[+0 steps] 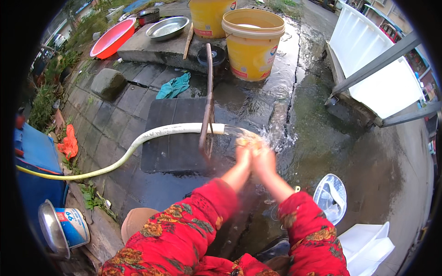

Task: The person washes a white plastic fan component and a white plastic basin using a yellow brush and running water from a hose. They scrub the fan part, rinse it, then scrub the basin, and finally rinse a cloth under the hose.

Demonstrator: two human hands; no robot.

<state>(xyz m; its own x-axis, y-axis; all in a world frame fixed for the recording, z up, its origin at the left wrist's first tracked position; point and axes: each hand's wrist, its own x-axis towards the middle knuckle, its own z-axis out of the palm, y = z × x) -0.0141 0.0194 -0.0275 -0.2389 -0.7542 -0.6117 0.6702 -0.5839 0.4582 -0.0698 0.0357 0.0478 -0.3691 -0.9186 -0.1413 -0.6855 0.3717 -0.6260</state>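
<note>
Both arms, in red flowered sleeves, reach forward over the wet ground. My left hand [243, 158] and my right hand [264, 160] are pressed close together, closed around a blurred tan-orange mass [249, 138]. Splashing water and motion blur hide what it is. A stream of water [234, 131] pours onto it from the open end of a white hose [172, 129], just left of my hands. The hose passes by a rusty metal frame [208, 99] that stands upright beside a dark flat board [175, 108].
Ahead stand yellow buckets [251, 53]; a metal basin [167, 28] rests on a concrete slab [152, 50], near a red basin [114, 39]. A teal cloth [174, 86] lies left. Clear plastic container [330, 198] and white tub [373, 60] are right.
</note>
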